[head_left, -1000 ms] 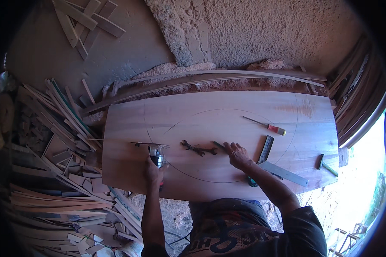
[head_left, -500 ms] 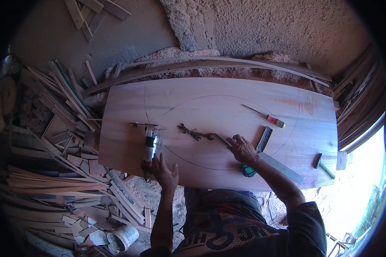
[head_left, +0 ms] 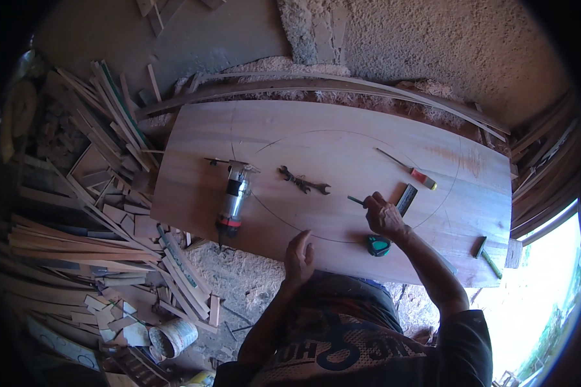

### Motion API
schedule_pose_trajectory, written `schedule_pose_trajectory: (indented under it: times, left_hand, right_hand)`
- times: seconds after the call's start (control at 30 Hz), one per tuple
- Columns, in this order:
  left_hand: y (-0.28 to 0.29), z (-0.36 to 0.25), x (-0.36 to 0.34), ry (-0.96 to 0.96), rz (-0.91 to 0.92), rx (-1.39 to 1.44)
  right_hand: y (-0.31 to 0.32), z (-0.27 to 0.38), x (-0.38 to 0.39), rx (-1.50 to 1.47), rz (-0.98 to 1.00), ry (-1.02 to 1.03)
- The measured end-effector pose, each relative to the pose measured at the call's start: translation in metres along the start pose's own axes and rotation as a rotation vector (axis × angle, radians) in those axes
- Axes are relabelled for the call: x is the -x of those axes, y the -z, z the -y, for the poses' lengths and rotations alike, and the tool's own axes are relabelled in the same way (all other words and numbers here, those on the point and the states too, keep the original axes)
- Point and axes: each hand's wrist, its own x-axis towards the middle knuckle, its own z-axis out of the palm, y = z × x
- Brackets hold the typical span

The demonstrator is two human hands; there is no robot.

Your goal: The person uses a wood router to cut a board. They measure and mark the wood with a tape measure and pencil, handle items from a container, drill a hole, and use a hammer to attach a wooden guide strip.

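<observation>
A pale wooden board (head_left: 200, 129) with drawn curved lines lies before me. My right hand (head_left: 386, 215) is closed on a thin greenish stick (head_left: 356, 199), above the square (head_left: 406, 197) and beside a green tape measure (head_left: 379, 245). My left hand (head_left: 299, 257) is open and empty at the board's near edge. A silver router-like tool (head_left: 234, 202) lies left of it, linked wrenches (head_left: 293, 180) sit mid-board, and a red-handled screwdriver (head_left: 422, 180) lies behind the square. A green-handled hammer (head_left: 490, 261) rests at the right.
Piles of wooden strips and offcuts (head_left: 77, 251) crowd the left, with a dirty bucket (head_left: 172, 338) among them. Long bent strips (head_left: 342, 87) lie behind the board against a rough wall (head_left: 426, 45). More strips (head_left: 542, 168) stand at the right, beside bright daylight.
My left hand has released the router-like tool and moved rightward to the near edge. My right hand has moved slightly right with the stick, now raised at a different angle. The view has shifted.
</observation>
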Motion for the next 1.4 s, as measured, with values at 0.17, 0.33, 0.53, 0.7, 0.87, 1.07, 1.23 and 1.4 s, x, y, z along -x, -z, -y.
schedule_pose_trajectory:
  times: [0.17,0.33,0.53,0.7,0.87,1.07,1.23,1.4]
  left_hand:
    - [0.035,0.025,0.008,0.387,-0.119,0.313]
    - [0.022,-0.007,0.02,0.341,0.191,0.524]
    - [-0.016,-0.054,0.017,0.571,0.299,1.219]
    - [0.012,-0.053,0.004,0.429,0.307,0.888]
    - [-0.006,-0.04,0.019,0.351,0.294,0.568]
    - [-0.012,-0.01,0.078,0.734,0.238,0.328]
    - [-0.005,-0.019,0.114,0.841,0.292,0.277]
    - [-0.028,-0.009,0.118,0.964,0.297,0.174]
  right_hand:
    - [0.037,0.055,0.074,0.092,0.292,0.012]
    - [-0.001,0.043,0.092,-0.008,0.236,-0.162]
    - [-0.024,0.129,0.05,-0.824,0.079,-0.075]
    - [0.005,0.122,0.019,-1.617,0.516,-0.531]
    - [-0.03,0.085,-0.005,-1.161,0.366,-0.128]
    - [0.011,-0.004,-0.116,-1.262,0.1,-0.344]
    - [0.037,-0.093,-0.203,-0.939,-0.169,-0.675]
    - [0.026,-0.119,-0.227,-0.824,-0.157,-0.685]
